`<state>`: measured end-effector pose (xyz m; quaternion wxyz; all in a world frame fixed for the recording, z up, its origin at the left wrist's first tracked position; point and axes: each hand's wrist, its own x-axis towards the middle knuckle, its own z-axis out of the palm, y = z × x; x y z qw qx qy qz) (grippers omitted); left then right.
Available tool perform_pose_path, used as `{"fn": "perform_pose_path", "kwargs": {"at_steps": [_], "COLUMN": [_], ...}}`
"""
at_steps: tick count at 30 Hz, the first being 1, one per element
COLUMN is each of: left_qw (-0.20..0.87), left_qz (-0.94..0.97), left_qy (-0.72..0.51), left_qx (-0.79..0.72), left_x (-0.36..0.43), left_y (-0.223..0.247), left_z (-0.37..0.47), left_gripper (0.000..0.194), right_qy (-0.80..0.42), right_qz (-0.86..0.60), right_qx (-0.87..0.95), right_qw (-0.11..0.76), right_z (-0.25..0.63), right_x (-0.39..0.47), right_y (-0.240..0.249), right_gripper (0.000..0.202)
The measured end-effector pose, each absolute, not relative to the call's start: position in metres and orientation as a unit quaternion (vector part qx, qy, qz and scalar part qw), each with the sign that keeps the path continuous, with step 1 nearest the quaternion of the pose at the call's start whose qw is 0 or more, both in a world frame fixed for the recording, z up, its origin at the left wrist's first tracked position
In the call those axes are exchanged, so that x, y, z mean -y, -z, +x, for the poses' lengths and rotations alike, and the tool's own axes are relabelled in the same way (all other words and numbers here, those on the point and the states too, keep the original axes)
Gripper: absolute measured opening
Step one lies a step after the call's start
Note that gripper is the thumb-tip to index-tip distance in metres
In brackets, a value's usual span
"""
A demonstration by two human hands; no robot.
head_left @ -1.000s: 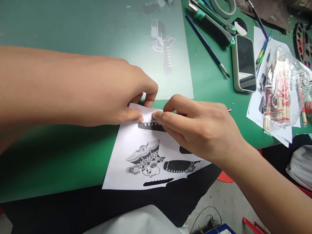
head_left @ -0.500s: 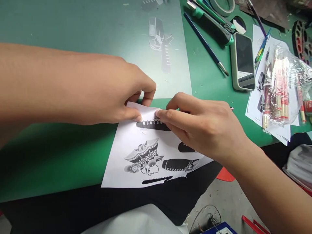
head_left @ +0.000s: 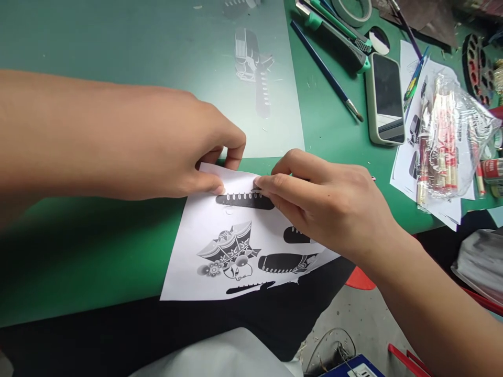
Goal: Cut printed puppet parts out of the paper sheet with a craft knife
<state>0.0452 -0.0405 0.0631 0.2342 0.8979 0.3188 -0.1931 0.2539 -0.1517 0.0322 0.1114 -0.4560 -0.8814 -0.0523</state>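
A white paper sheet (head_left: 181, 272) printed with black-and-grey figures, including a head in a crown, lies at the table's near edge and overhangs it. Its lower right edge is ragged. My left hand (head_left: 208, 141) grips the sheet's upper left corner, thumb on top and fingers curled behind. At the upper edge, my right hand (head_left: 326, 193) pinches the sheet between thumb and fingers, beside a dark comb-like printed strip (head_left: 243, 200). A small dark sliver shows under those fingertips; I cannot make out what it is. The right hand covers part of the sheet.
Beyond my hands lies a translucent sheet (head_left: 196, 63) with faint cutout shapes on the green table (head_left: 98, 251). To the right are a paintbrush (head_left: 326, 70), a utility knife (head_left: 338, 39), a tape roll (head_left: 356, 10), a phone (head_left: 387, 99) and a plastic bag of red-and-gold tubes (head_left: 444, 141).
The whole view has shifted slightly, so the table items appear a little further left. Both hands keep their hold on the paper, with the right fingertips barely moved.
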Motion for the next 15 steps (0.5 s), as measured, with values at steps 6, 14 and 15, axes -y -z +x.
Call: {"fn": "perform_pose_path", "kwargs": {"at_steps": [6, 14, 15], "left_qw": [0.214, 0.201, 0.209], "left_qz": [0.901, 0.895, 0.901], "left_qy": [0.141, 0.185, 0.171], "left_qx": [-0.349, -0.353, -0.339], "left_x": [0.037, 0.045, 0.045], "left_y": [-0.044, -0.054, -0.053], "left_z": [0.04, 0.043, 0.042], "left_gripper": [0.037, 0.025, 0.025], "right_qy": [0.022, -0.03, -0.039], "right_qz": [-0.518, -0.579, -0.578], "right_qx": [0.836, 0.803, 0.803], "right_qw": [0.18, 0.14, 0.141], "right_z": [0.234, 0.207, 0.206], "right_x": [0.161, 0.171, 0.172], "right_y": [-0.043, -0.036, -0.035], "right_gripper": [0.017, 0.017, 0.017]}}
